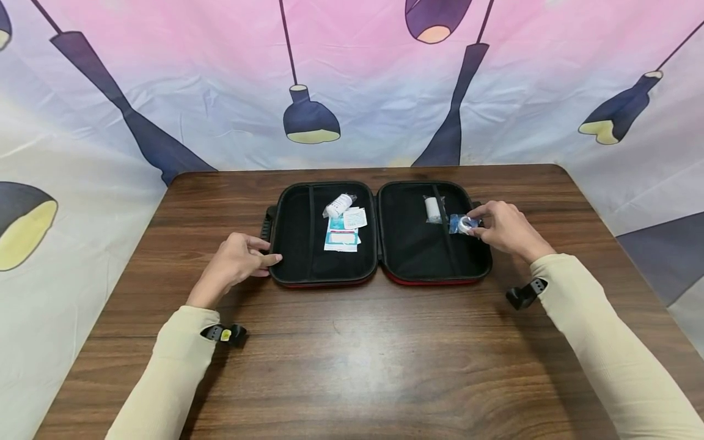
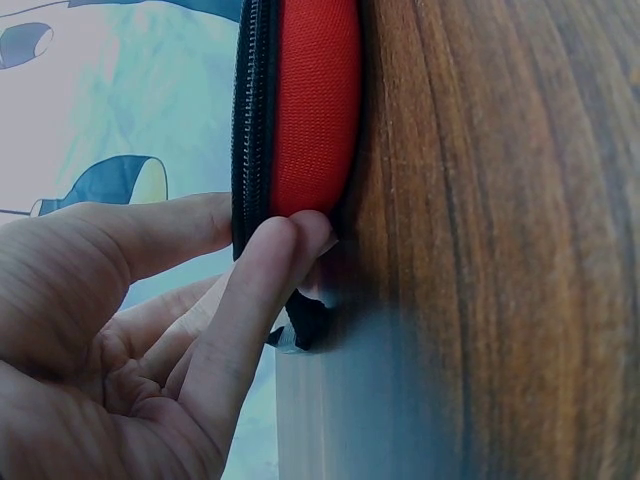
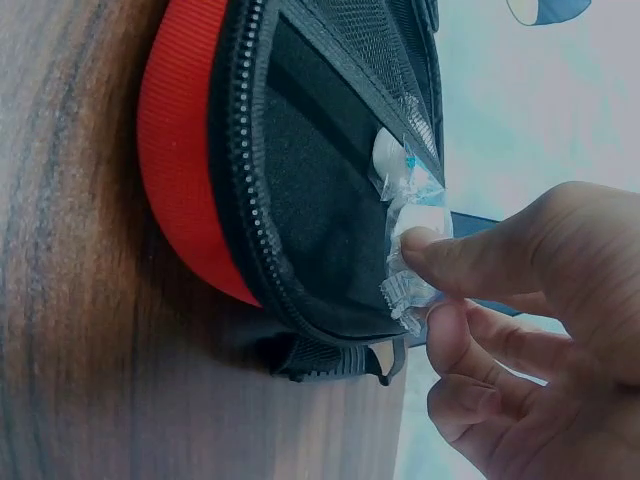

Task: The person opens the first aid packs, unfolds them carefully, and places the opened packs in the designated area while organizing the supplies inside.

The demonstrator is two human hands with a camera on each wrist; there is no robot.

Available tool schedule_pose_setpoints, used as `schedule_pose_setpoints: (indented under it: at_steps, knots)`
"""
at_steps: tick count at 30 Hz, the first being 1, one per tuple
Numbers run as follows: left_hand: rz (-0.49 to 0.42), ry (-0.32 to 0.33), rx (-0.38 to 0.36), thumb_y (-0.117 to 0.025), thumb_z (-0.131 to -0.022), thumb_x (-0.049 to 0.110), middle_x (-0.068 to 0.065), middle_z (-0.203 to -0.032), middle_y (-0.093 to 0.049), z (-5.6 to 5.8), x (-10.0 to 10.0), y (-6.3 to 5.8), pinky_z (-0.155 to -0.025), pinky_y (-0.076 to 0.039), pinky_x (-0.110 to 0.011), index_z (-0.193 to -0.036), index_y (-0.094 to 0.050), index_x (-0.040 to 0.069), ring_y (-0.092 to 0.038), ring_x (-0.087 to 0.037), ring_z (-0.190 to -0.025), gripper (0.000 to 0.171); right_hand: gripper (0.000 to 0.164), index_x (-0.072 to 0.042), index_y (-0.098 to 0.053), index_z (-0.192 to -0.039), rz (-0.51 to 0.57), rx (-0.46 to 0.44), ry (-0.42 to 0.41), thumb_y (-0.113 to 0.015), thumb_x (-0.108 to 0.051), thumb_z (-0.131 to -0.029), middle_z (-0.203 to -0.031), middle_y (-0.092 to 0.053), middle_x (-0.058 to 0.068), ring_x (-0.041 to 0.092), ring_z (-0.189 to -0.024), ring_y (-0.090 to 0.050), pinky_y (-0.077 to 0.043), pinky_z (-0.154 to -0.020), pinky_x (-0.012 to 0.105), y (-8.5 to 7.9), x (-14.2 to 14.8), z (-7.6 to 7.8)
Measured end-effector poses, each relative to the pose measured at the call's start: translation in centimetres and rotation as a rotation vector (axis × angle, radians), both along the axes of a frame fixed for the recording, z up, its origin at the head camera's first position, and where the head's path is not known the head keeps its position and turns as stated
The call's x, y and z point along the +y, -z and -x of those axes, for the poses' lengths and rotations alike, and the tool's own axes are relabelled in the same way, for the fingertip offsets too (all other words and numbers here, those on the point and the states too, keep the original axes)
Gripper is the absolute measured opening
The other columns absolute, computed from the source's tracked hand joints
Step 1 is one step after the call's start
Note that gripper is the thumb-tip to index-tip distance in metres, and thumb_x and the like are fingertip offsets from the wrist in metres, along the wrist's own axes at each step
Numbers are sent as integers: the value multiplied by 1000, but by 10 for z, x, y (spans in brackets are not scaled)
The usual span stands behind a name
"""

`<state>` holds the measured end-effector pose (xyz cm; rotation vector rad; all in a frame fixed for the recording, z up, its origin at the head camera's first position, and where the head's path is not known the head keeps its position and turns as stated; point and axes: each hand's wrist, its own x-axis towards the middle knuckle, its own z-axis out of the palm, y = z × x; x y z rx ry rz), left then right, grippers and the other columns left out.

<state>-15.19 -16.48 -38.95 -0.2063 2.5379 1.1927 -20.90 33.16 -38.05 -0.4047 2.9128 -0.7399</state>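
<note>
A zippered case, black inside with a red shell, lies open flat on the table. My left hand holds its left rim, thumb on the edge; the left wrist view shows fingers at the red side. Over the right half, my right hand pinches a small white roll in a clear and blue wrapper. Beside that roll, a wrapped white roll lies by the divider band. In the left half sit another wrapped white roll, a small white packet and teal-and-white packets.
The case stands toward the back of a brown wooden table. A black handle sticks out at its left side. Behind the table hangs a cloth printed with lamps. Each wrist carries a black camera on a strap.
</note>
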Motion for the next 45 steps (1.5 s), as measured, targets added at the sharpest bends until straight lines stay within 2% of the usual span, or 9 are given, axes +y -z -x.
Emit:
schedule_pose_setpoints:
  at_steps: [2,5,7,12,18,27,30,35,45]
  knots:
    - [0,-2,1,-74,-95,25,-19,-106,-73,0,0,0,-82,-61,-38,-143,-51,-7,-76,-22,-85,62,35,4,-67,-127,0,-7,-5,-71,-11,-95,-113,-67,24,23,-66,-51,-41,-63,38,0,0,1]
    - [-7,-4,2,-74,-95,24,-18,-100,-73,0,0,0,-81,-61,-38,-143,-51,-8,-76,-22,-85,61,35,4,-67,-127,-3,-15,-17,-70,-10,-95,-115,-67,26,24,-71,-52,-42,-64,39,0,-2,2]
    - [-5,-3,2,-74,-95,24,-17,-99,-73,0,0,0,-81,-61,-38,-143,-51,-8,-76,-22,-85,61,35,5,-67,-127,-11,-13,-25,-70,-9,-95,-112,-67,26,24,-68,-51,-41,-63,38,1,-3,2]
    - [6,1,5,-74,-95,26,-18,-105,-74,0,0,0,-84,-60,-40,-143,-50,-7,-76,-22,-85,63,33,6,-67,-126,-21,-4,-43,-67,-4,-95,-118,-64,27,21,-59,-49,-40,-57,35,4,-9,2]
    - [11,5,4,-73,-96,26,-15,-98,-74,0,0,1,-86,-60,-41,-143,-51,-7,-75,-21,-84,62,32,4,-68,-126,-14,-9,-54,-67,-4,-95,-125,-61,29,21,-59,-51,-42,-56,34,10,-18,3]
    - [-5,-6,2,-74,-95,25,-16,-99,-73,0,-1,1,-81,-61,-38,-143,-50,-7,-76,-22,-86,62,36,4,-66,-129,-3,-2,-54,-69,-5,-94,-125,-62,28,22,-69,-58,-46,-62,36,15,-27,6]
    - [-8,-4,2,-74,-95,25,-18,-102,-73,0,-1,1,-81,-61,-38,-144,-50,-7,-76,-23,-86,63,38,4,-65,-129,-7,-14,-36,-71,-6,-93,-126,-62,28,28,-79,-61,-48,-68,40,12,-24,7]
    - [0,-7,3,-74,-95,25,-17,-100,-73,0,-2,1,-82,-61,-38,-143,-50,-7,-76,-22,-86,63,34,7,-67,-124,-15,-30,-38,-71,-8,-93,-112,-68,24,36,-99,-65,-53,-82,50,9,-18,8]
    - [-13,-8,2,-74,-95,25,-15,-96,-73,0,-1,2,-82,-61,-37,-144,-50,-7,-75,-21,-85,62,28,5,-71,-119,25,-33,-37,-71,-7,-93,-101,-73,18,34,-96,-67,-54,-82,50,13,-22,9]
